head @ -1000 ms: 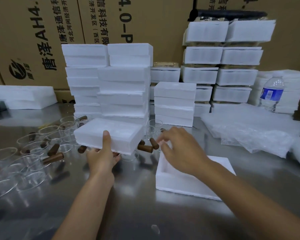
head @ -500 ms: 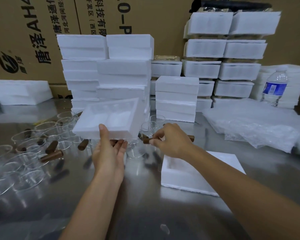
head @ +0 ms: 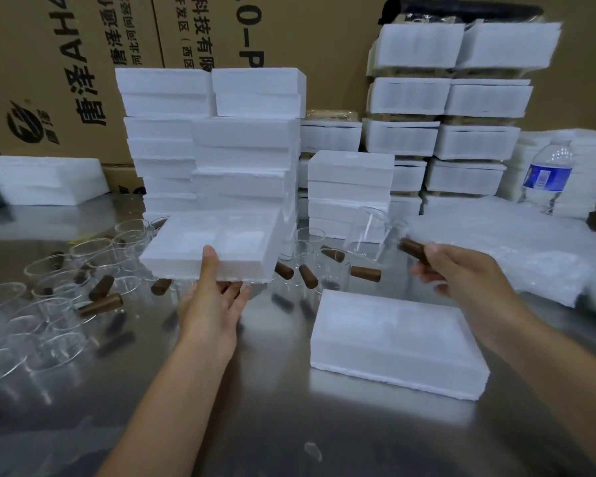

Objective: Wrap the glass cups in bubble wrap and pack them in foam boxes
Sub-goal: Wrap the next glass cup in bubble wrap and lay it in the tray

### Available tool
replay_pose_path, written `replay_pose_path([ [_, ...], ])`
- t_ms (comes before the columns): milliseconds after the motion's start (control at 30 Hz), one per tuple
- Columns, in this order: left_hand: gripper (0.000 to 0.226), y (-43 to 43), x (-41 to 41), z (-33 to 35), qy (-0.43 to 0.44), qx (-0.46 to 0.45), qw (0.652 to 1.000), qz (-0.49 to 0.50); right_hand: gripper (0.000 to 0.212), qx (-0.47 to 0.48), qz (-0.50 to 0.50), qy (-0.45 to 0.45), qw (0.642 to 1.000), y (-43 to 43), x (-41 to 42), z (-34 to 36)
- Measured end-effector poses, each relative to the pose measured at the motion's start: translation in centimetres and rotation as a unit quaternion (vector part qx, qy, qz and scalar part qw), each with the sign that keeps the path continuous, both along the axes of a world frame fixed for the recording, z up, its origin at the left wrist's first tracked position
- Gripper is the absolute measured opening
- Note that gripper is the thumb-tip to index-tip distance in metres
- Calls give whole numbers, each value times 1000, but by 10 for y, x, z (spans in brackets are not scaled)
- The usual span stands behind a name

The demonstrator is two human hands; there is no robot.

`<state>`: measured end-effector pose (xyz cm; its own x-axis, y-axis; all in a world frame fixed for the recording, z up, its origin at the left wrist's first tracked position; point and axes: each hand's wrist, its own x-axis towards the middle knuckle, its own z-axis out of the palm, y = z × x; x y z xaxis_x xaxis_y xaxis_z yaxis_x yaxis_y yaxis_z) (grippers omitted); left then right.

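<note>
My left hand [head: 213, 297] holds a white foam box half [head: 214, 244] above the table, thumb on its near edge and fingers beneath, with its hollow side tilted toward me. My right hand [head: 458, 273] grips the brown wooden handle of a clear glass cup [head: 370, 234] and holds it in the air, right of the foam half. A second foam box half [head: 398, 342] lies on the steel table below my right hand. Several more glass cups with wooden handles [head: 59, 297] stand at the left. A pile of bubble wrap [head: 503, 249] lies at the right.
Stacks of foam boxes [head: 221, 149] stand behind the cups, with taller stacks [head: 455, 108] at the back right. A water bottle [head: 547, 177] stands at the far right. Large cardboard cartons [head: 83, 63] form the back wall. A foam slab [head: 38, 179] lies at the far left.
My right hand took a glass cup by its handle from the group and lifted it up and to the right. My left hand tilted the foam half so its hollow side shows.
</note>
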<state>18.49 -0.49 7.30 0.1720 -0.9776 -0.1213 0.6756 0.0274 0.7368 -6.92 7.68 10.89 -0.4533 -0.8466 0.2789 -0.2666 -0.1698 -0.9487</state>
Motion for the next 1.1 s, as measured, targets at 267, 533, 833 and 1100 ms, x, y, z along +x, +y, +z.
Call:
replay_pose_path([
  [267, 29, -2, -1, 0, -54, 27, 997, 43, 20, -48, 15, -38, 998, 19, -33, -22],
  [533, 21, -1, -4, -4, -121, 17, 988, 99, 19, -73, 8, 33, 997, 17, -27, -28],
  [833, 16, -1, -3, -10, -113, -1, 992, 61, 18, -69, 8, 28, 997, 15, -28, -31],
  [1100, 30, 13, -8, -2, -324, -120, 883, 317, 24, -78, 0, 30, 996, 16, -27, -33],
])
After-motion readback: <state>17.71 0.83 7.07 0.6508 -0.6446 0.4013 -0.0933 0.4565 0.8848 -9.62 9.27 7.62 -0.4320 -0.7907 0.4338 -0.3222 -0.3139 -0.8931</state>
